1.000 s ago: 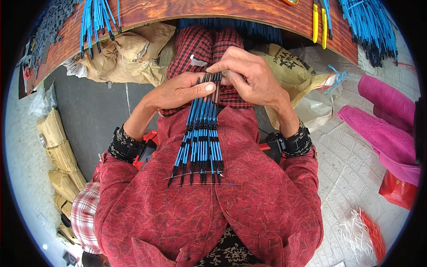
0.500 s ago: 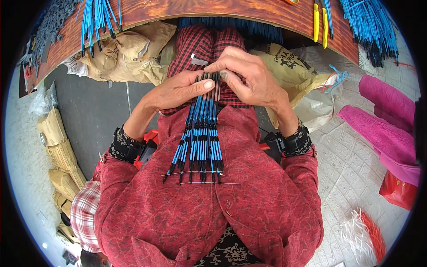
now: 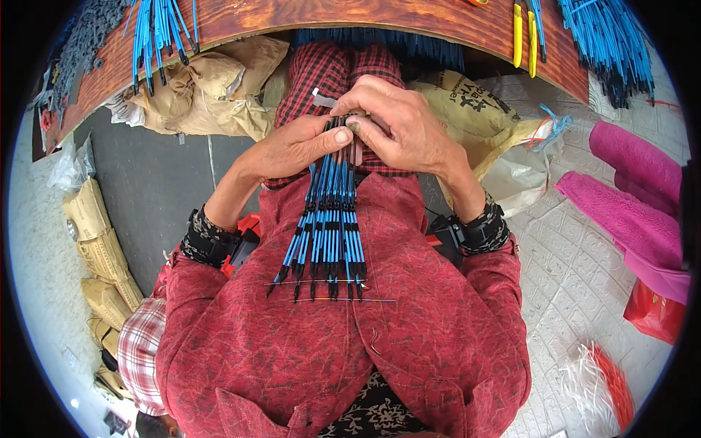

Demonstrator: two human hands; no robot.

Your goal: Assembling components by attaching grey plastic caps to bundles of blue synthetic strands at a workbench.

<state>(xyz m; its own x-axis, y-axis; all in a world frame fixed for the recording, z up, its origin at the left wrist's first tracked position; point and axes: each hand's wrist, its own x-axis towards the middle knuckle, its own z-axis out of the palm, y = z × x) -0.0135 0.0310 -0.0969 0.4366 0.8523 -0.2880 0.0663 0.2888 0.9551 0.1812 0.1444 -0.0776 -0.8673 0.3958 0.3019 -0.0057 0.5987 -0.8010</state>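
my left hand [image 3: 292,150] and my right hand [image 3: 398,128] both pinch the top end of a bunch of blue and black sticks [image 3: 330,226]. the sticks fan down over my red shirt [image 3: 409,336]. the wooden counter [image 3: 350,16] is above my hands.

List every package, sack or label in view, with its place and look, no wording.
Printed sack: under the bench, right of the knees; tan, crumpled, dark print.
Brown bags: under the bench, left of the knees; crumpled, plain.
Stacked sacks: floor at far left; tan, flat, faint print.
Red bag: floor at right edge; glossy.
No signs or screens.
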